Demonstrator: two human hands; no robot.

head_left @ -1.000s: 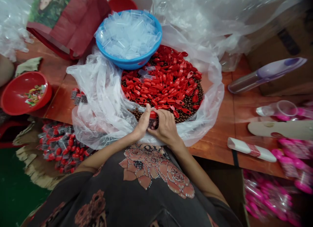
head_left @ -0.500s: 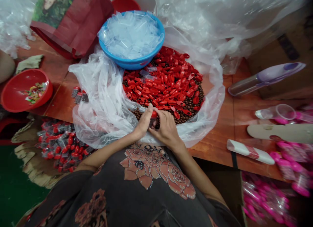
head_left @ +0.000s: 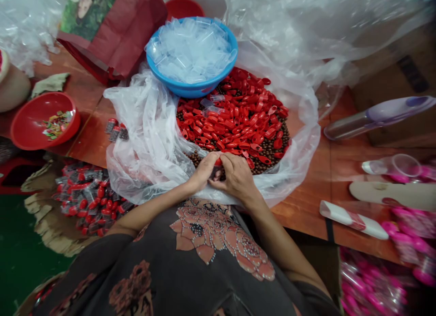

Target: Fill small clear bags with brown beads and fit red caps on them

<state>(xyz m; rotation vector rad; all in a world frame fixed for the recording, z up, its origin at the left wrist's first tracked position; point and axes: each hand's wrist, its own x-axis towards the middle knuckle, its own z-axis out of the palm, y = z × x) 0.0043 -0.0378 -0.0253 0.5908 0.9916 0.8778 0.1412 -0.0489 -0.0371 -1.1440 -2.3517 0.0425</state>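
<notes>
The small red-capped tube (head_left: 216, 170) sits mostly hidden between my left grip (head_left: 203, 172) and my right grip (head_left: 236, 176), both closed on it with neither clearly nearer. Its long axis seems to point away from me, cap end toward the heap of red clips and brown beads (head_left: 235, 120).

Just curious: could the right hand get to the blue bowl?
Probably yes: only a heap of red pieces lies between the right hand and the blue bowl, with nothing tall in the way.
</notes>
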